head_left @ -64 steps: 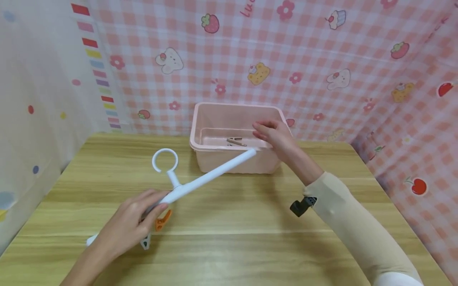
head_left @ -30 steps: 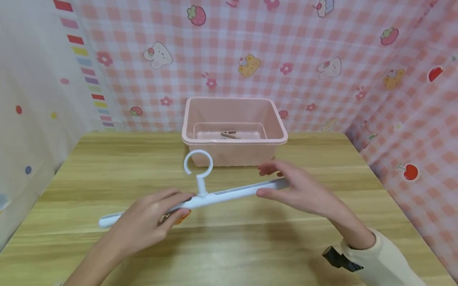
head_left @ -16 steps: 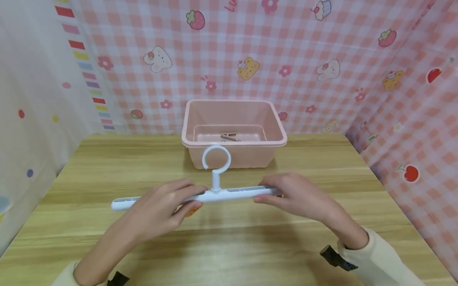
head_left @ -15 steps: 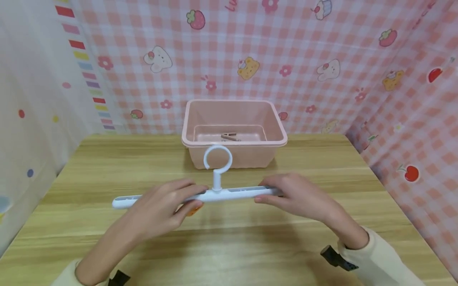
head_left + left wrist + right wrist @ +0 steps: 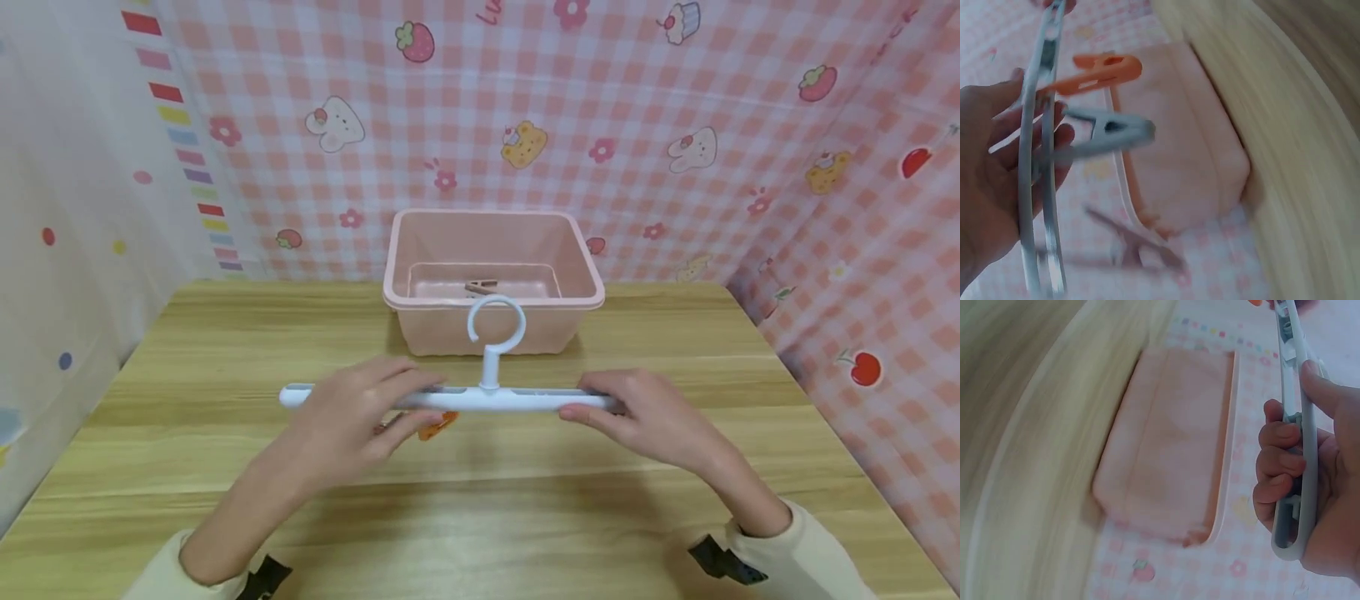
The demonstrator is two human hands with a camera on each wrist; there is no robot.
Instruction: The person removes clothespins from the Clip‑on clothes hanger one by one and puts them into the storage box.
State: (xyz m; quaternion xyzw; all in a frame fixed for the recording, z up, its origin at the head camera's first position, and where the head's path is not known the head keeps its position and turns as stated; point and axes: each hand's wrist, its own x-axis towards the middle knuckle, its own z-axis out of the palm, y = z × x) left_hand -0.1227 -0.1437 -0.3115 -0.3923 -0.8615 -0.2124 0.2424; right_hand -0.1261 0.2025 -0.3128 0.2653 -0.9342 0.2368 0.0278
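A white clip hanger (image 5: pixel 498 400) with a round open hook stands level above the table. My left hand (image 5: pixel 360 421) grips its bar left of the hook, and my right hand (image 5: pixel 645 417) holds the bar's right end between thumb and fingers. From the left half hang an orange clip (image 5: pixel 1104 74), a pale grey clip (image 5: pixel 1113 132) and a brownish, blurred clip (image 5: pixel 1132 250), seen in the left wrist view. In the head view only the orange clip shows clearly below my left fingers. No clips show on the right end in the right wrist view.
A pink plastic bin (image 5: pixel 487 325) stands at the back of the wooden table (image 5: pixel 480 517), against a pink checked cloth (image 5: pixel 465 100). Inside the bin lie brownish clips (image 5: pixel 481 287).
My right hand has come from over the bin onto the hanger's right end. The hanger has swung from slanted to level and shifted right with both hands.
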